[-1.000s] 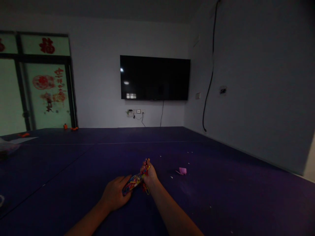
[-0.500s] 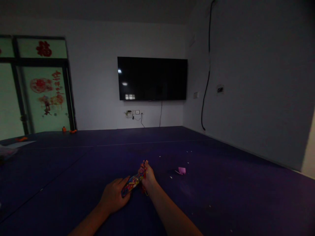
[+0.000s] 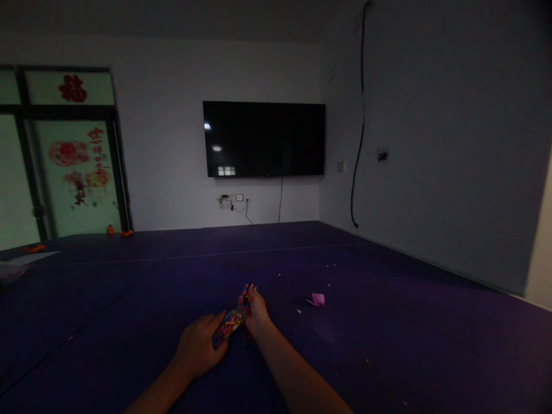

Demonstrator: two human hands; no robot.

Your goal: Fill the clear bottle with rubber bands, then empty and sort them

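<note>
A purple surface (image 3: 172, 287) spreads under everything, with a pale wall (image 3: 164, 138) behind it, a dark screen (image 3: 265, 138) mounted there and a glazed door (image 3: 77, 172) at the far left. Near the front, the left hand (image 3: 197, 346) is curled round the lower end of a packet (image 3: 233, 323) full of bright, mixed-colour pieces. The right hand (image 3: 259, 312) is closed about its upper end, with a few coloured bits (image 3: 249, 299) showing at the fingers. A pink scrap (image 3: 318, 299) lies apart, to the right, and smaller white flecks (image 3: 299, 311) dot the surface near it.

The handling looks under way: most of the pieces seem to be inside the packet, some at its upper end. Whether they are going in or coming out (or neither) I cannot tell, nor how much is left.

The right palm hides the packet's mouth, the left fingers cover its base, and the gloom blurs single pieces. Both forearms run off the bottom edge; a pale, crumpled thing (image 3: 12, 275) is cut off at the left.
</note>
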